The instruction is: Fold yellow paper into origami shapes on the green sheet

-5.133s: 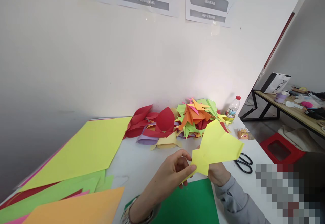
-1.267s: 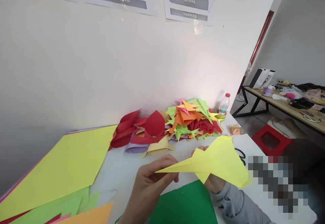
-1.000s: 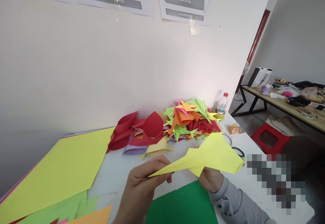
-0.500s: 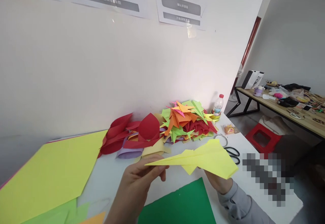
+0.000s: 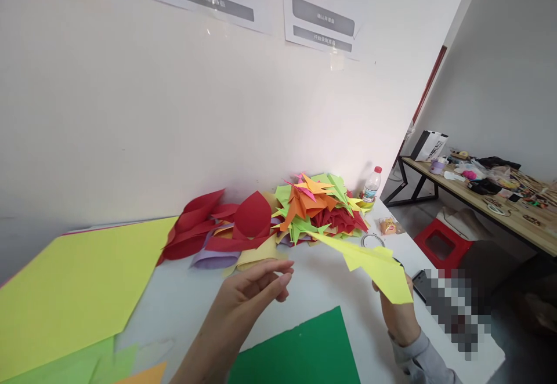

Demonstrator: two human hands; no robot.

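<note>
My right hand (image 5: 398, 308) grips a folded yellow paper plane (image 5: 374, 265) from below. Its long narrow nose points left and its broad tail covers most of my fingers. My left hand (image 5: 256, 291) is in the air over the white table, fingers loosely bent and a little apart, with nothing in it. A green sheet of paper (image 5: 300, 349) lies on the table below and between my hands. Beyond them, against the wall, is a heap of folded paper pieces (image 5: 322, 204) in orange, green, red and pink.
Red curved paper pieces (image 5: 252, 216) lie left of the heap. A large yellow sheet (image 5: 87, 285) covers the table's left side. A bottle (image 5: 372, 187), a wrapped snack (image 5: 389, 226) and a phone (image 5: 420, 282) are on the right. A red stool (image 5: 439, 247) stands beyond the edge.
My left hand has let go of the plane's nose. My right hand has carried the plane to the right, away from my left hand. The view has shifted slightly.
</note>
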